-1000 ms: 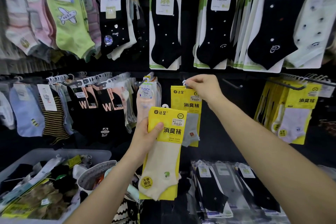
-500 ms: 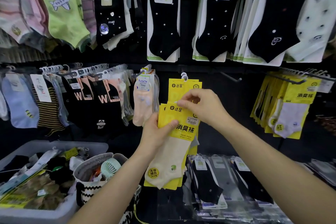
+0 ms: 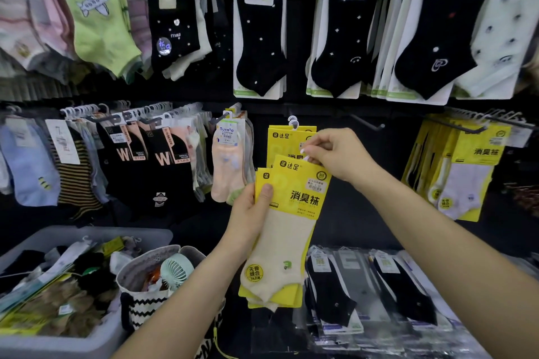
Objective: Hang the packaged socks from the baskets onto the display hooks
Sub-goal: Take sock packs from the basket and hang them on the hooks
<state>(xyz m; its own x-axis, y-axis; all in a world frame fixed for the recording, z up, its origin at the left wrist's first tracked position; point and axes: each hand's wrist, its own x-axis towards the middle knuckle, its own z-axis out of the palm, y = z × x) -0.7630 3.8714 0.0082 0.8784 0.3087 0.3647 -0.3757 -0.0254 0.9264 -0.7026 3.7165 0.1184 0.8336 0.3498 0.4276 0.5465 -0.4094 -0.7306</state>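
My left hand grips a small stack of yellow-carded cream sock packs by their left edge, thumb across the front card. My right hand pinches the white hanger at the top of the front pack. Just behind, yellow packs hang from a display hook by white hangers. A grey plastic basket with loose packaged socks sits at lower left.
A black-and-white woven basket holding a small mint fan stands beside the grey one. Rows of hung socks fill the wall above and to both sides. A bare hook juts out right of the yellow packs. Black and grey sock packs lie below.
My right hand came down from the hook, where a yellow pack now hangs, to the top of the stack in my left hand. The camera view shifted closer.
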